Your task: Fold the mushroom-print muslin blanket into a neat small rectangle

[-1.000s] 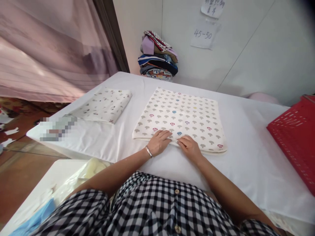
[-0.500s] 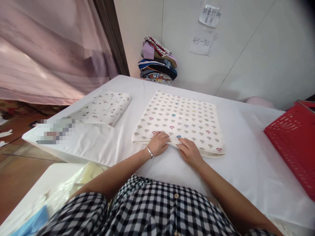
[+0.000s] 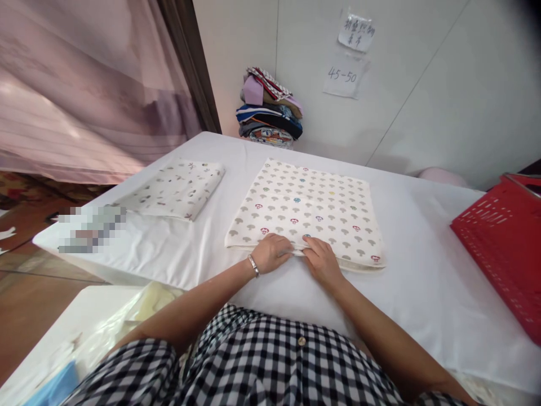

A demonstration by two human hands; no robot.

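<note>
Mushroom cloth (image 3: 310,206) is lying mid-bench (image 3: 422,282), already layered and mostly flat. Left hand (image 3: 271,254) and right hand (image 3: 323,262) are both pinching its near edge, which is looking unfinished tbh.

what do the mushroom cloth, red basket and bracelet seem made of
Cream mushroom-print folded cloth: matte fabric, perhaps cotton, given its soft layered edges. Red slotted basket: likely moulded plastic, with regular cutouts. Silver-coloured bracelet: apparently polished metal, judging by its shine.

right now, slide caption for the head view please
Left hand and right hand hold the near edge of a mushroom-print cloth on a white table.
</note>
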